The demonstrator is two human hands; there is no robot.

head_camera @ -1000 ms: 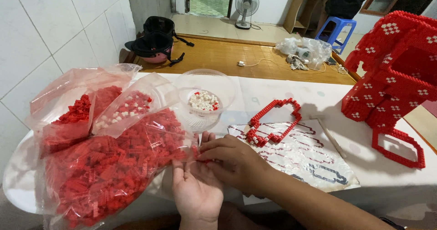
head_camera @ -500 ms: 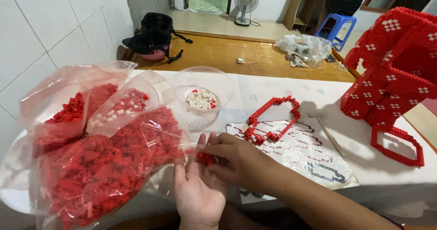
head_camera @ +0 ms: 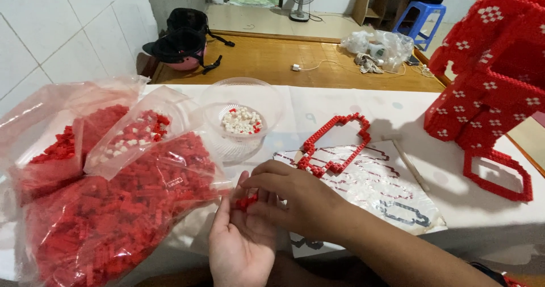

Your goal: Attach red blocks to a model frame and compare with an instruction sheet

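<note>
My left hand (head_camera: 238, 247) lies palm up at the table's near edge with a few small red bricks (head_camera: 245, 202) resting on its fingers. My right hand (head_camera: 292, 199) curls over it, fingertips pinching those bricks. Just left of both hands sits a large clear bag of red bricks (head_camera: 113, 213). Beyond my right hand a red brick outline frame (head_camera: 336, 142) lies on a printed pattern sheet (head_camera: 392, 190). A clear bowl (head_camera: 241, 97) holding white and red bricks stands behind the hands.
Smaller bags of red and white bricks (head_camera: 133, 133) sit at the left. A tall red brick structure with white crosses (head_camera: 494, 77) stands at the right, with a red frame (head_camera: 499, 173) below it. Behind the table: a wooden platform, a black helmet (head_camera: 181, 40), a fan, a blue stool.
My hands have stayed together at the near edge; the right hand's fingers have closed onto the red bricks on the left hand's fingers. The view has shifted slightly.
</note>
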